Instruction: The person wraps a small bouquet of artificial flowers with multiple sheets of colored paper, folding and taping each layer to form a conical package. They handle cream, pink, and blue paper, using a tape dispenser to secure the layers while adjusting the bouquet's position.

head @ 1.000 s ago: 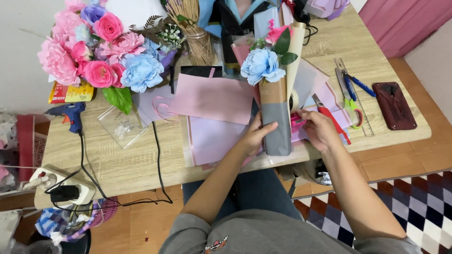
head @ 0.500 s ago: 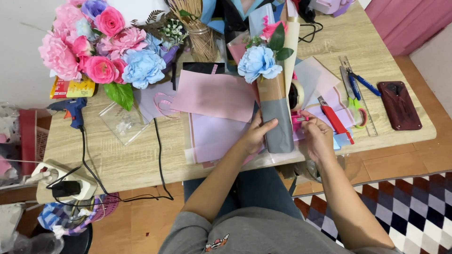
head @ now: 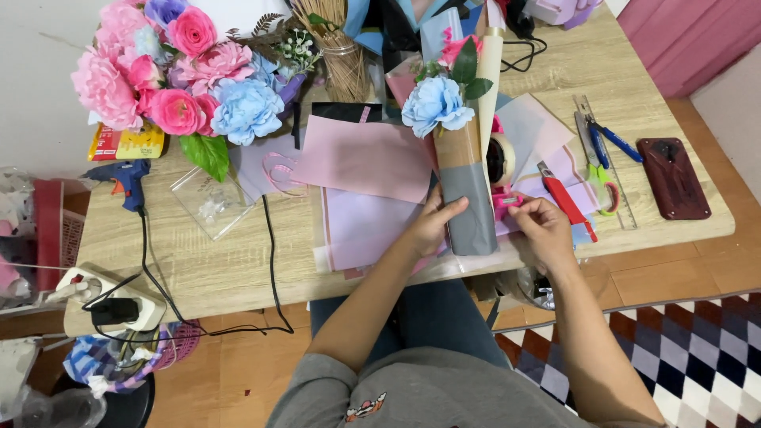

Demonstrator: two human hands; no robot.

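While our left hand (head: 434, 226) grips the one grey-wrapped bouquet (head: 464, 190) lying on the table (head: 222, 269), our right hand (head: 543, 230) pinches a pink tape dispenser (head: 505, 202) just right of that bouquet. One blue flower (head: 434, 105) tops the bouquet. Right of it lie one red cutter (head: 564, 202) and two scissors (head: 602, 154); left of it, pink paper sheets (head: 365, 158).

Wrapped bouquet (head: 464, 186): blue paper flower head with green leaves atop a brown-and-grey paper sleeve, lying lengthwise, centre frame. Pink tape dispenser (head: 507, 202): small, just right of the sleeve's lower half.
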